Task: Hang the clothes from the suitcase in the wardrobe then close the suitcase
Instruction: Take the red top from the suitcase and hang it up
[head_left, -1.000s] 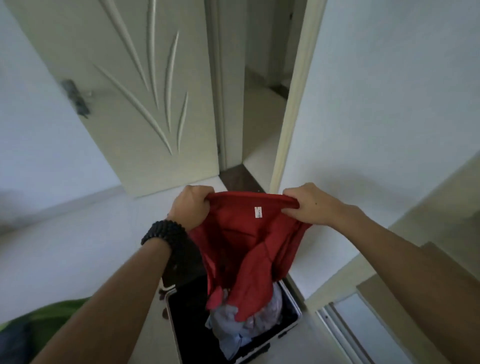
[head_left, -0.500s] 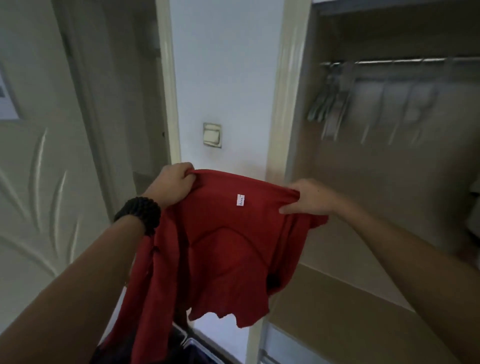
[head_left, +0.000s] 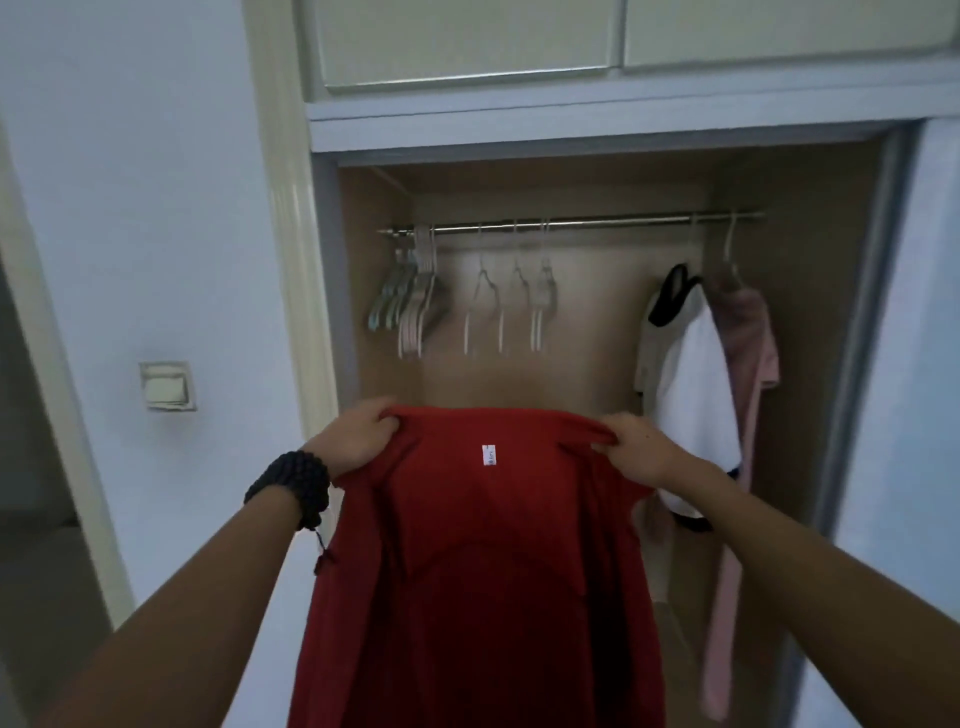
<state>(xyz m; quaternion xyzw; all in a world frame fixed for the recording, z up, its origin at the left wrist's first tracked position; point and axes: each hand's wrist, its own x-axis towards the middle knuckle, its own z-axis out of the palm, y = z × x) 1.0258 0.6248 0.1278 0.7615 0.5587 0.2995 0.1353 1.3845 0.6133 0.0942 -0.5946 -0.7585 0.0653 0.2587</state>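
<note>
We stand facing an open built-in wardrobe with a beige interior (head_left: 789, 291), holding a soft red knit top (head_left: 483, 561) spread out at chest height in front of it. Our left hand (head_left: 358, 434), with a black beaded bracelet (head_left: 293, 486) at the wrist, has its fingers pinched shut on one end of the top's upper edge; our right hand (head_left: 636, 447) is clamped on the other end. Stretched taut this way, the cloth hangs flat, its small white label (head_left: 489, 455) facing us, likely so a hanger can slip in. Above it, pale plastic empty hangers (head_left: 415, 306) wait on the steel clothes rail (head_left: 597, 223). A white garment with black trim (head_left: 691, 379) and a pink garment (head_left: 748, 353) already hang at the right. The suitcase is out of view.
</note>
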